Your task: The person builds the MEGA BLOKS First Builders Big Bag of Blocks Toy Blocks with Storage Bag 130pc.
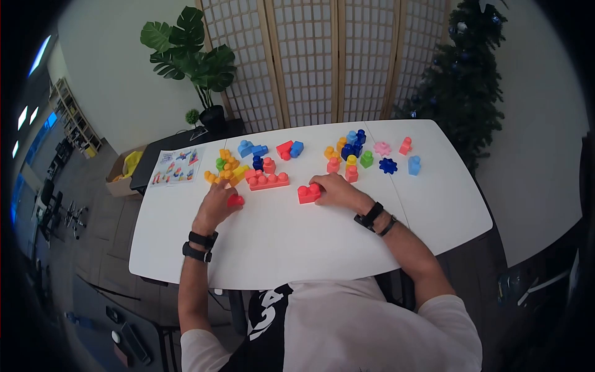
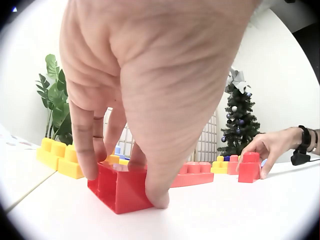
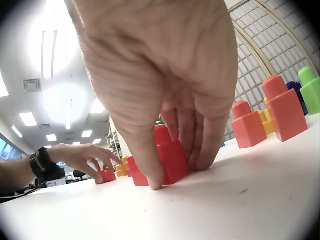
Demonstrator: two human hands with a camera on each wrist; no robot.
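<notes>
My left hand (image 1: 214, 204) grips a red building block (image 2: 134, 192) between thumb and fingers at the table's left side. That block lies tipped over, its hollow underside facing the left wrist camera. My right hand (image 1: 342, 191) holds another red block (image 1: 307, 195) near the middle, thumb on one side and fingers on the other. This one stands upright on the table, two studs up. Between and beyond the hands sits a long red block (image 1: 269, 181) with a row of studs. Yellow blocks (image 1: 227, 167) lie just past my left fingers.
On the white table (image 1: 273, 242), blue blocks (image 1: 251, 149) lie at the back. Several mixed blocks, a dark blue gear (image 1: 388, 165) and a pink gear (image 1: 382, 148) are to the right. A printed picture sheet (image 1: 176, 167) lies at the left edge.
</notes>
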